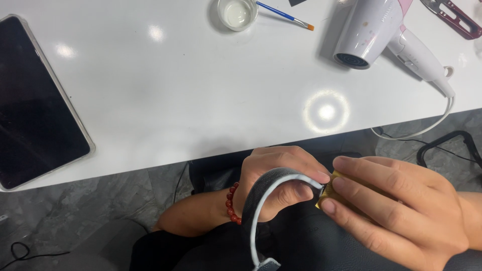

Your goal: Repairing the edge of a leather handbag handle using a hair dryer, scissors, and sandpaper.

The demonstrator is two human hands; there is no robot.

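White table [201, 100] (glossy, lamp glare); grey marbled floor [65, 211]

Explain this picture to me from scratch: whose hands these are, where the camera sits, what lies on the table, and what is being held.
There is no machine here. One camera, worn on a person's head, looks down at that person's own two bare hands below the edge of a white table.

The left hand, with a red bead bracelet at the wrist, grips a curved grey strap with a pale edge. The right hand pinches a small yellow piece against the strap's end; what that piece is cannot be told.

On the table lie a dark tablet in a clear case, a small cup of pale liquid, a blue-handled brush, a white and pink hair dryer and a dark red tool.
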